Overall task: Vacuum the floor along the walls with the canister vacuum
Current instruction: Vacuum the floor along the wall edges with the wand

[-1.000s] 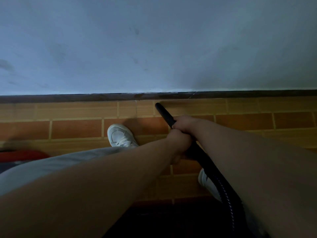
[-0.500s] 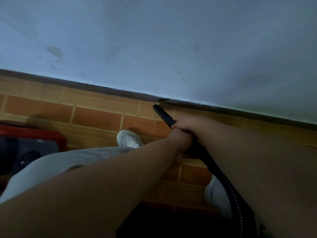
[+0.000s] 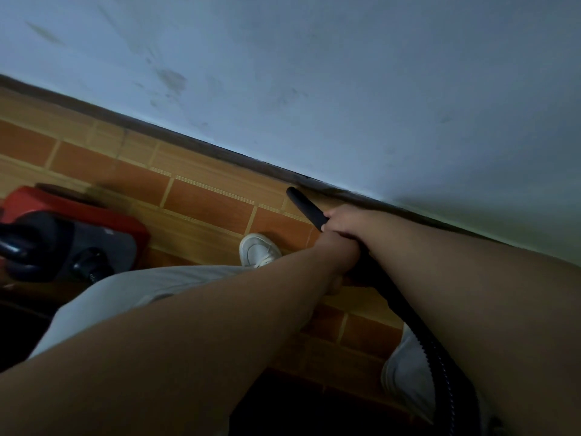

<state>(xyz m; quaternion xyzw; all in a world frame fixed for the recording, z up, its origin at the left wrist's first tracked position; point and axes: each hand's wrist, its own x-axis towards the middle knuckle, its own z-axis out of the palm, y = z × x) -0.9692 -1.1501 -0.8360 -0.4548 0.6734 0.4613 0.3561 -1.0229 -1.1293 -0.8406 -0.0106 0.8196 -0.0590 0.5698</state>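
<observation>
Both my hands are closed round the black plastic vacuum tube (image 3: 306, 209). My right hand (image 3: 344, 220) is the forward one, fingers curled over it. My left hand (image 3: 341, 248) wraps it just behind, touching the right.

The tube's long axis runs from my hands up and to the left. Its tip lies close against the dark skirting strip (image 3: 220, 151), where the pale blue-white wall (image 3: 345, 89) meets the orange-brown tiled floor (image 3: 204, 202).

The black ribbed hose (image 3: 443, 372) trails back under my right arm. The red and grey canister vacuum (image 3: 78, 234) sits well off to my left. I judge the coming move is to slide the tip along that strip, right hand steering.
</observation>
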